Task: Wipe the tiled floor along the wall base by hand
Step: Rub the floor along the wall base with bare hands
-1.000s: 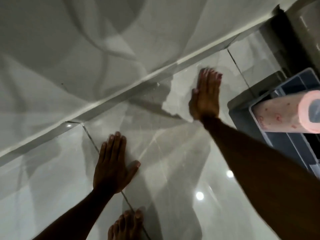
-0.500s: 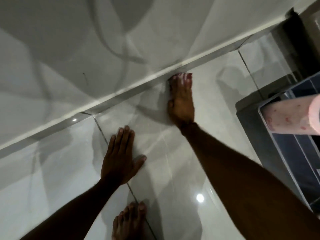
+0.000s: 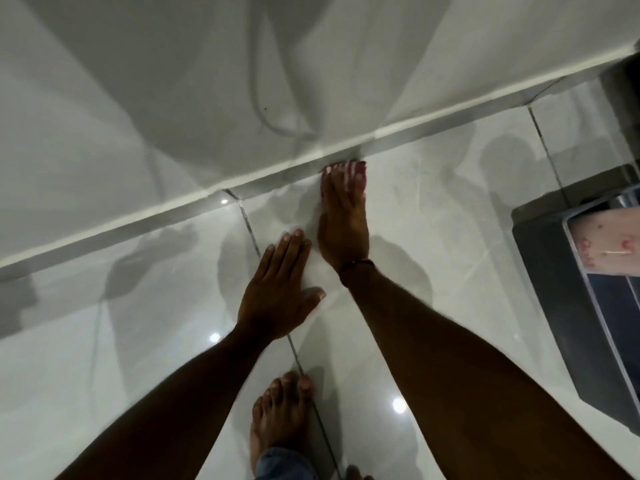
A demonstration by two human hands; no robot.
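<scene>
The glossy pale tiled floor (image 3: 450,209) meets the wall at a grey skirting strip (image 3: 138,223) that runs diagonally across the view. My right hand (image 3: 343,223) lies flat on the floor, fingers together, with its fingertips against the skirting. A thin pale sheet with pink marks (image 3: 346,171) shows at those fingertips; the rest of it is hidden under the hand. Just behind and to the left, my left hand (image 3: 277,292) rests flat on the tile with its fingers spread, holding nothing.
A dark grey bin (image 3: 554,271) stands on the floor at the right, with a pink-dotted paper roll (image 3: 602,240) lying across its top. My bare foot (image 3: 280,417) is planted on a grout line (image 3: 249,226) below the hands. A dark corner post sits top right.
My right hand has slid left along the wall base, from near the bin to beside my left hand. The left hand has stayed planted on the tile.
</scene>
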